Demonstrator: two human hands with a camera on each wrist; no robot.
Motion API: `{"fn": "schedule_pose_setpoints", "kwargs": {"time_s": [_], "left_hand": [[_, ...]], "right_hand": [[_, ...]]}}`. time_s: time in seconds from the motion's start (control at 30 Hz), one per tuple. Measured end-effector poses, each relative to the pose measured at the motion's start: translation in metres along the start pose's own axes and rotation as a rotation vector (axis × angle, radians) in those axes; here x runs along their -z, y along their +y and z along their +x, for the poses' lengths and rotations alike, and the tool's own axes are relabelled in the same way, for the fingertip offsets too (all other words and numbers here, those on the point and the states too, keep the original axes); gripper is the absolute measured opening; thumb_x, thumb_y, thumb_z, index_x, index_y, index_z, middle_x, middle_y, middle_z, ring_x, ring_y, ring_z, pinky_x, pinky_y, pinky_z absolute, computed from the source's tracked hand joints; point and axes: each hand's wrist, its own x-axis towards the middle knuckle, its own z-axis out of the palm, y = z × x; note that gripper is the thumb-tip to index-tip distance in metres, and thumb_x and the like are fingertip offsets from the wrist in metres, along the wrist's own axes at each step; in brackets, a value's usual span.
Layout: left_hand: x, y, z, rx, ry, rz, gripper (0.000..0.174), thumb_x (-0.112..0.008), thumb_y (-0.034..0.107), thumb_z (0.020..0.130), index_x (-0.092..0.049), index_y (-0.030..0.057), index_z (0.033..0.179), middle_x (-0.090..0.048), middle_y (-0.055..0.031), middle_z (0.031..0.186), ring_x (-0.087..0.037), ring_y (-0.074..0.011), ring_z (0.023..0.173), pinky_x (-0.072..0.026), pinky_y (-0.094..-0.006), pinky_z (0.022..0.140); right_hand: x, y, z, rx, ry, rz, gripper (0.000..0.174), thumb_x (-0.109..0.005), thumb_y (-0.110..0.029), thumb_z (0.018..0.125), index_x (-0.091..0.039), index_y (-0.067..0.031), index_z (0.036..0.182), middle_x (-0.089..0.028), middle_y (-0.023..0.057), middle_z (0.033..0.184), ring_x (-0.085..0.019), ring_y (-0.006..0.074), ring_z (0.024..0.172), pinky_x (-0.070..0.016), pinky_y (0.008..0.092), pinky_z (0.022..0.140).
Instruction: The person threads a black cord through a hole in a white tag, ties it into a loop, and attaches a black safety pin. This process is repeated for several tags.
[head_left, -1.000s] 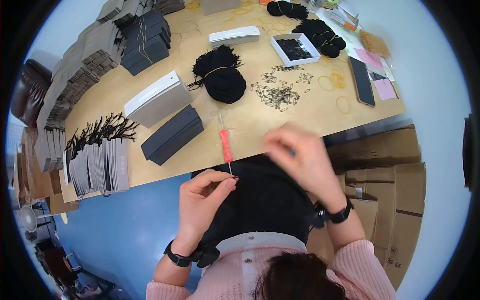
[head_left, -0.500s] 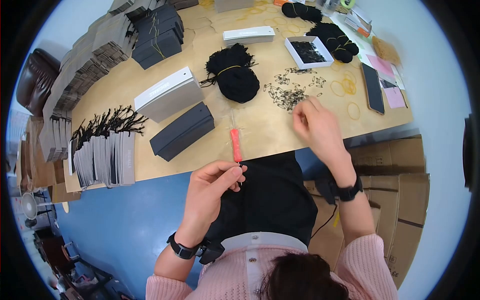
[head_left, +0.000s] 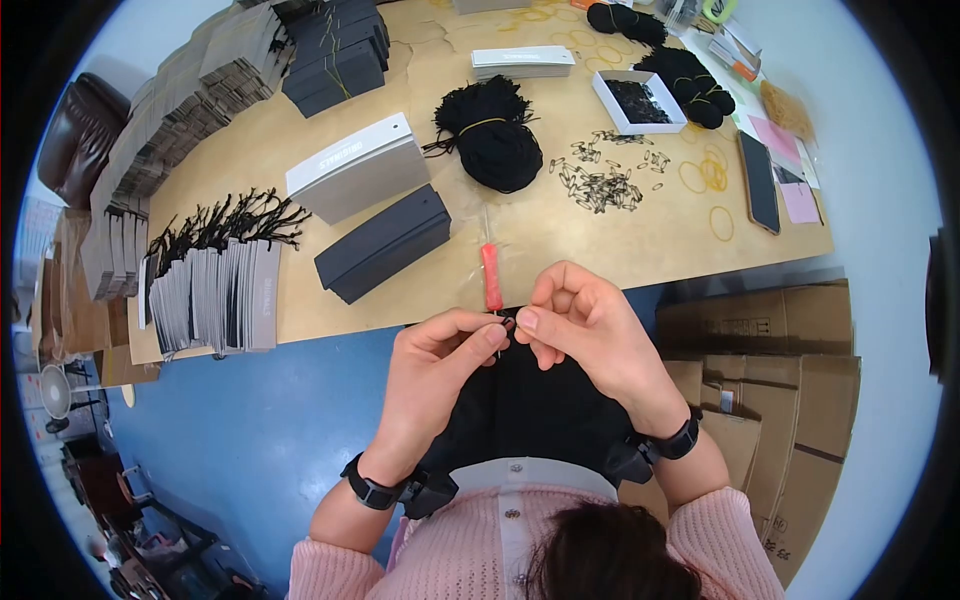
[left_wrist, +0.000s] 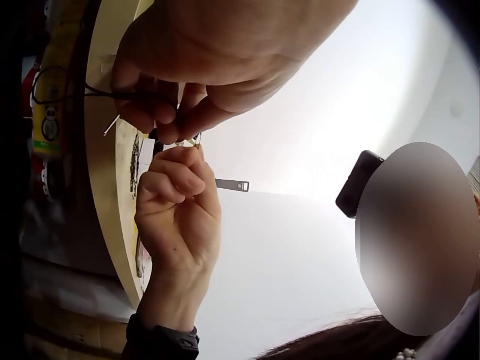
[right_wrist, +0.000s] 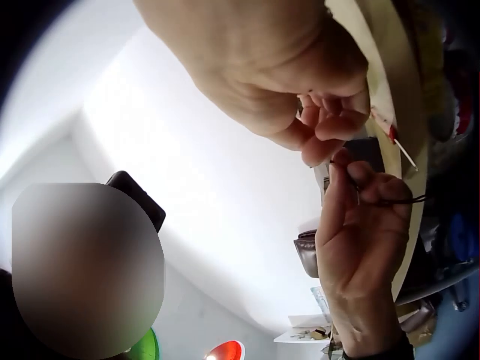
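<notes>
The left hand (head_left: 435,370) pinches a thin black cord between thumb and fingers; in the left wrist view the cord (left_wrist: 54,97) trails in a loop from the left hand (left_wrist: 217,52). Against its fingertips, the right hand (head_left: 600,345) has thumb and forefinger together on something tiny, seemingly a small pin (left_wrist: 196,140), mostly hidden. A red-handled tool (head_left: 491,278) lies at the table's edge just beyond both hands, its thin metal end over the edge. Many small pins (head_left: 600,188) lie scattered on the table.
Dark card stack (head_left: 385,243), pale card stack (head_left: 358,170) and tasselled cards (head_left: 220,300) stand to the left. Behind are a black cord bundle (head_left: 500,155) and a white box (head_left: 655,125). A phone (head_left: 759,185) lies at right; cartons (head_left: 770,320) stand below.
The right hand has gone out to the scattered pins and come back to the left hand's fingertips. The left hand stays near the table edge, still pinching the cord.
</notes>
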Motion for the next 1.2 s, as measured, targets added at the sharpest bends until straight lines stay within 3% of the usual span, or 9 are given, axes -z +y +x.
{"fn": "schedule_pose_setpoints", "kwargs": {"time_s": [0.47, 0.73, 1.2], "left_hand": [[0.0008, -0.0004, -0.0025, 0.018, -0.006, 0.000, 0.017, -0.072, 0.011, 0.094, -0.075, -0.0010, 0.105, -0.073, -0.0048, 0.089, -0.062, -0.0088, 0.079, -0.0501, -0.0235, 0.073], [-0.0008, -0.0017, -0.0042, 0.010, -0.002, -0.016, 0.018, -0.071, 0.011, 0.094, -0.074, -0.0010, 0.107, -0.074, -0.0062, 0.090, -0.062, -0.0088, 0.079, -0.0503, -0.0234, 0.074], [0.0012, -0.0028, -0.0041, 0.018, -0.013, -0.105, 0.017, -0.070, 0.009, 0.095, -0.074, -0.0015, 0.107, -0.074, -0.0087, 0.095, -0.067, -0.0125, 0.085, -0.0520, -0.0258, 0.074]], "right_hand": [[-0.0057, 0.0007, -0.0093, -0.038, 0.003, -0.025, 0.013, -0.064, -0.010, 0.098, -0.053, -0.0033, 0.100, -0.066, 0.0062, 0.088, -0.060, 0.0072, 0.067, -0.0489, 0.0204, 0.060], [-0.0075, 0.0079, -0.0086, 0.075, 0.066, -0.009, 0.011, -0.063, -0.005, 0.098, -0.052, -0.0016, 0.101, -0.066, 0.0062, 0.088, -0.061, 0.0069, 0.068, -0.0491, 0.0200, 0.061], [-0.0046, 0.0091, -0.0066, 0.068, 0.043, 0.042, 0.014, -0.067, -0.011, 0.096, -0.055, -0.0037, 0.099, -0.068, 0.0063, 0.084, -0.061, 0.0074, 0.065, -0.0494, 0.0195, 0.057]]}}
